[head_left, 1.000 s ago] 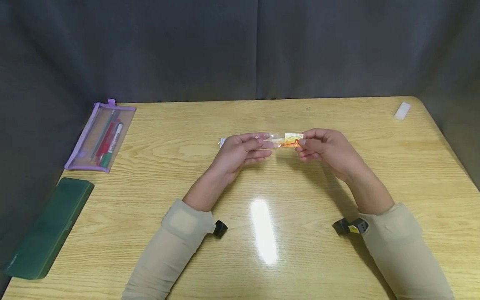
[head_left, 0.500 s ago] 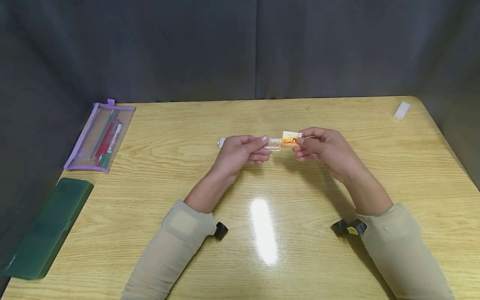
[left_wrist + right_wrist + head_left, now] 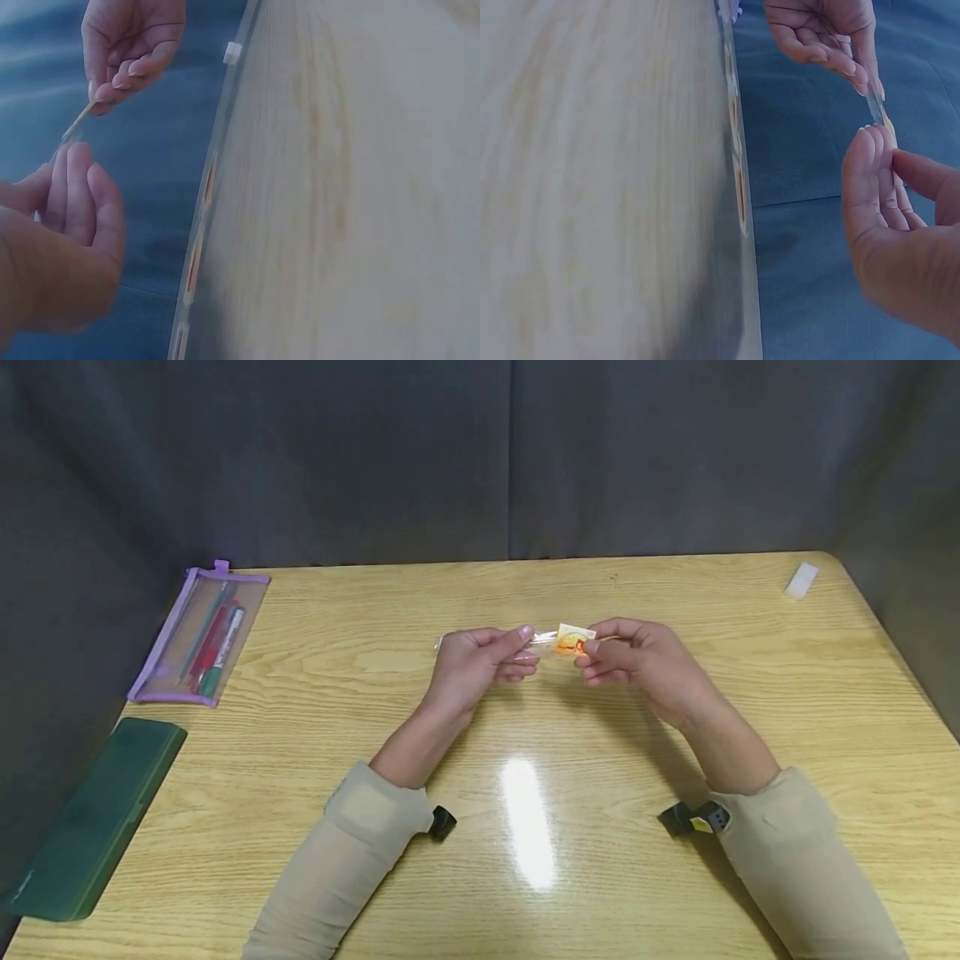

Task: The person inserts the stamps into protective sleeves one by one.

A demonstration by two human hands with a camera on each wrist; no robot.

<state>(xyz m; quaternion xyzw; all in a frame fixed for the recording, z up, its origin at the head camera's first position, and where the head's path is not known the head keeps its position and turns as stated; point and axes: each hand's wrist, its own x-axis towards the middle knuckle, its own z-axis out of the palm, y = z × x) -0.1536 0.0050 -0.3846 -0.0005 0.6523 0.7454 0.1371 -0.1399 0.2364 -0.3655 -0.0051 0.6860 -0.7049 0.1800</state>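
Observation:
In the head view my left hand [image 3: 468, 667] pinches a narrow clear plastic sleeve [image 3: 544, 640] between thumb and fingers, over the far middle of the table. A small card [image 3: 568, 639] with yellow and orange print is pinched by my right hand [image 3: 643, 662], just right of the sleeve. Card and sleeve overlap or meet edge to edge between the two hands. Both wrist views show the strip edge-on: the sleeve [image 3: 874, 109] runs from the left fingertips to the right ones. Most of the sleeve is hidden behind the left hand.
On the wooden table [image 3: 337, 618], a purple-edged mesh pouch [image 3: 174, 647] holding pens lies at the far left. Nearer is a dark green case [image 3: 97, 822]. A small white block [image 3: 802, 581] lies at the far right corner. Dark curtains [image 3: 480, 460] hang behind the table.
The right hand has shifted slightly left with the card, which has tilted. The left thumb has lifted a little higher on the sleeve.

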